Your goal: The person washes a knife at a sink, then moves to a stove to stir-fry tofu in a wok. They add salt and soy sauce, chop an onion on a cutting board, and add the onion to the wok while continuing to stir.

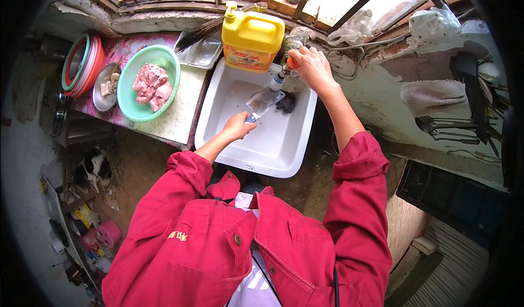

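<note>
At the centre of the frame, the left hand [238, 126] has its fingers closed round the blue handle of a knife [263, 102], its blade over the grey sink [267, 164] near the tap [278, 81]. At upper centre, the right hand [314, 69] grips an orange knob [293, 62] beside a yellow jug [253, 38]; upper left, a green bowl [126, 97] holds raw meat [151, 86]

Large red characters stand on the label [248, 58] of the yellow jug [254, 31], left of the right grip [314, 69]. Small yellow characters mark the jacket [207, 252], bodyward of the left grip [238, 126]. The basin's [281, 168] oval mark [249, 167], also bodyward, is unreadably small.
</note>
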Demonstrator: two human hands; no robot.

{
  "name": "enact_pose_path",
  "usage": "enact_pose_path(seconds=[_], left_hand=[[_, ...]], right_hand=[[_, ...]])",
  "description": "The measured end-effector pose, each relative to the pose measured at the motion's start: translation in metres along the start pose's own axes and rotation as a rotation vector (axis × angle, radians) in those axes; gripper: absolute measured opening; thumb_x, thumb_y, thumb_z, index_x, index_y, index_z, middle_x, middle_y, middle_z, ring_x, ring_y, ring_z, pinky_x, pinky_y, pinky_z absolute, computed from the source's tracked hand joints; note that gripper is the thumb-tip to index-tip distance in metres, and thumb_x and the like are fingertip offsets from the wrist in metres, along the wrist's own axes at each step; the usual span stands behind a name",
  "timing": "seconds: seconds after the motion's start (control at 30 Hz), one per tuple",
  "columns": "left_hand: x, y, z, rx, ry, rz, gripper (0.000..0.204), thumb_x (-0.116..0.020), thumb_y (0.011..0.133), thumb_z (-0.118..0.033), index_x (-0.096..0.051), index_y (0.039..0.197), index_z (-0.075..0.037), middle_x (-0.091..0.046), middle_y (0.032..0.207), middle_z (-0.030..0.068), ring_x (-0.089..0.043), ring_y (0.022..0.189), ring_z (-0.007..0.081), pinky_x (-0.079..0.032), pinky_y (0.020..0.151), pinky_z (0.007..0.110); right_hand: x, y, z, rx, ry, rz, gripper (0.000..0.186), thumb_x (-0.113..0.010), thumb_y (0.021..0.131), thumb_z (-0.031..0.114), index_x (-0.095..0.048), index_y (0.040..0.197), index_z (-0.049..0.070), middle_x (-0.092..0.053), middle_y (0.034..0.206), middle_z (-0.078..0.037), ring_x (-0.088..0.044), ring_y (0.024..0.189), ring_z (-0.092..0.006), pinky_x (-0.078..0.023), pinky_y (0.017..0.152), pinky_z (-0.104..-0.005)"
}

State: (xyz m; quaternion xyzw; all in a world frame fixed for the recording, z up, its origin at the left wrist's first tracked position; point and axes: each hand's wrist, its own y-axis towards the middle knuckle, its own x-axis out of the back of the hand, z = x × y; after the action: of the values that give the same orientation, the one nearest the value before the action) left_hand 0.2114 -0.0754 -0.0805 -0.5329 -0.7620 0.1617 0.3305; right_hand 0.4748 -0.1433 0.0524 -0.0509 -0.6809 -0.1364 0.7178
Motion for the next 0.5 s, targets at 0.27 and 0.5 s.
enact_pose_path(seconds=[0.27,0.5], left_hand=[[-0.008,0.023,-0.002,0.000,0.027,0.034,0.034,-0.066,0.077,-0.026,-0.056,0.097,-0.002,-0.060,0.069,0.0081,-0.057,0.053,0.0171,-0.046,0.049,0.032],[-0.004,0.015,0.021,-0.097,0.303,-0.156,0.032,-0.065,0.075,-0.028,-0.057,0.094,-0.003,-0.065,0.084,0.0178,-0.062,0.081,0.0364,-0.048,0.070,0.044]], right_hand=[[0.007,-0.002,0.001,0.024,-0.040,-0.045,0.016,-0.054,0.079,0.013,-0.063,0.089,0.022,-0.058,0.088,-0.001,-0.055,0.092,-0.0210,-0.037,0.076,-0.0348],[-0.057,-0.039,0.021,-0.498,0.689,-0.429,0.035,-0.065,0.079,0.010,-0.052,0.111,0.003,-0.056,0.105,-0.015,-0.054,0.094,-0.0297,-0.045,0.082,-0.0386]])
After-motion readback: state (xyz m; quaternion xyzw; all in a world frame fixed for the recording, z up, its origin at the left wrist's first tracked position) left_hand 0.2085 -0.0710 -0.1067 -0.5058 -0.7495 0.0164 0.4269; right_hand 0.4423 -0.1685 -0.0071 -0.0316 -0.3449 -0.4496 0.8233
